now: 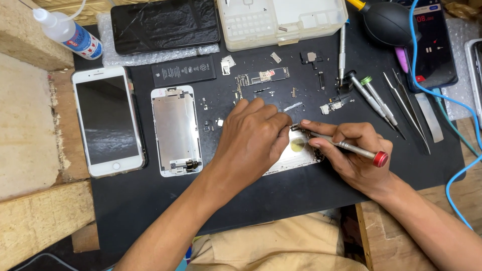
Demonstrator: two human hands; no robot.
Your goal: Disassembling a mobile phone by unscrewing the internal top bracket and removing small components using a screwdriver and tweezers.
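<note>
My left hand (253, 133) lies over most of the opened phone shell (301, 150), so only its right end and a strip of its lower edge show, and I cannot tell what my fingers press there. The tip of the screwdriver (346, 147) in my right hand (351, 153) vanishes behind my left fingertips; whether it sits on a screw is hidden. The screws and small brackets (273, 92) scattered on the black mat (150, 200) are too small to tell apart. The top edge cuts off the cracked dark phone (163, 22), the pale parts tray (281, 20) and the black air blower (386, 22); the right edge cuts the blue cable (454, 180).
</note>
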